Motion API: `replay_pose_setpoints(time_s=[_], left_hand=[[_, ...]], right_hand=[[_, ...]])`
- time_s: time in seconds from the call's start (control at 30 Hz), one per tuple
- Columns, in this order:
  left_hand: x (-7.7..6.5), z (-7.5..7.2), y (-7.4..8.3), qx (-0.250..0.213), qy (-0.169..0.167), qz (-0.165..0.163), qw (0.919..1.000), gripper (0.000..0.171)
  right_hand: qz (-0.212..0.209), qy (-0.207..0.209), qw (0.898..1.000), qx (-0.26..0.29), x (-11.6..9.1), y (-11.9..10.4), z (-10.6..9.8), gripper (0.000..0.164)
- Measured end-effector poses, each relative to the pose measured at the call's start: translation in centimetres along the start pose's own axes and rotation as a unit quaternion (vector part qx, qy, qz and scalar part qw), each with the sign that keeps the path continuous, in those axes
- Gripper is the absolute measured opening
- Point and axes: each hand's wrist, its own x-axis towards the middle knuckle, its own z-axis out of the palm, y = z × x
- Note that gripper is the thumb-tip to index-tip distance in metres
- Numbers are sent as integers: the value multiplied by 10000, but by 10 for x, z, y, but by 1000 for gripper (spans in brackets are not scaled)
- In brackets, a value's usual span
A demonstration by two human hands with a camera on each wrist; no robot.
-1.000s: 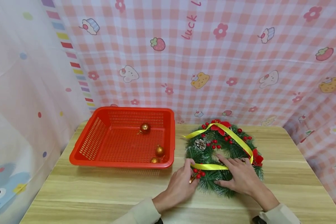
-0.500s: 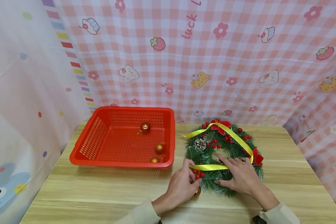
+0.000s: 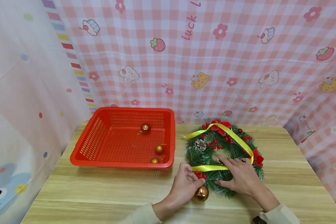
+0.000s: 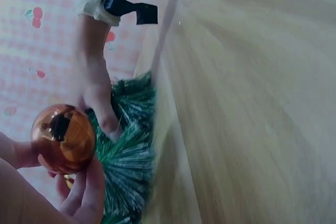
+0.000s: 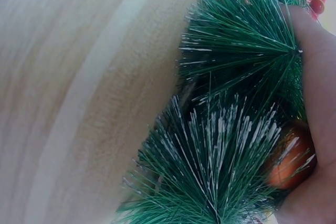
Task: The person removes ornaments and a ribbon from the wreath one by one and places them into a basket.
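My left hand [image 3: 183, 185] pinches at the top of a shiny gold Christmas bauble [image 3: 201, 193], which hangs at the near left edge of a green Christmas wreath [image 3: 197, 155]. In the left wrist view the bauble [image 4: 63, 139] is beside the thumb and fingers; its hanger is mostly hidden. My right hand [image 3: 240, 177] grips the near right part of the wreath, the thumb apart from the fingers. A yellow ribbon [image 3: 236, 135] lies over the wreath, its near stretch running between both hands. Red berries [image 3: 200, 175] show by the left fingertips.
A red plastic basket [image 3: 122, 163] stands at left with 3 gold baubles [image 3: 145, 128] in it. The wreath also bears a pine cone [image 3: 200, 144] and red flowers [image 3: 257, 157]. A checked curtain [image 3: 168, 68] hangs behind the wooden table [image 3: 106, 193].
The gold bauble, mostly hidden by the left hand before, has come into full view below its thumb. The left hand has shifted slightly right and toward me; the right hand is still.
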Motion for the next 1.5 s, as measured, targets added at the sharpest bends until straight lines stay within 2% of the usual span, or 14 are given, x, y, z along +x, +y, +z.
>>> replay_pose_setpoints(time_s=[0.17, 0.4, 0.5, 0.7, 0.97, 1.07, 1.2, 1.3, 1.37, 1.5], left_hand=[[-1, 9, -2, -373, 114, -37, 9992, 45], [0, 14, -15, -370, 404, -236, 9982, 37], [0, 13, -17, -402, 613, -118, 9972, 32], [4, 9, -15, -161, 1046, 429, 9935, 29], [8, 2, 3, -401, 797, 704, 9935, 32], [12, -4, 9, -140, 715, 659, 9952, 30], [15, -11, 16, 665, 706, 586, 9936, 26], [17, -14, 18, 1380, 730, 718, 9851, 23], [17, -14, 16, 1838, 764, 1027, 9746, 22], [21, -13, 6, 2704, 987, 1915, 9383, 21]], right_hand=[[-10, 16, 10000, -3, 0, 0, 0, 96], [1, 25, 10000, -9, 0, 0, 0, 96], [2, 22, 10000, -16, 0, 0, 0, 96], [18, 35, 10000, -14, 0, 1, 0, 96], [24, 18, 10000, 17, 0, 1, 2, 96], [3, 12, 10000, 24, 0, 1, 2, 95], [-1, 16, 10000, 12, 0, 1, 2, 95], [26, 8, 10000, 18, -1, 1, 2, 95], [33, -8, 10000, 28, -1, 1, 1, 95], [47, -19, 10000, 44, 0, 1, 1, 95]])
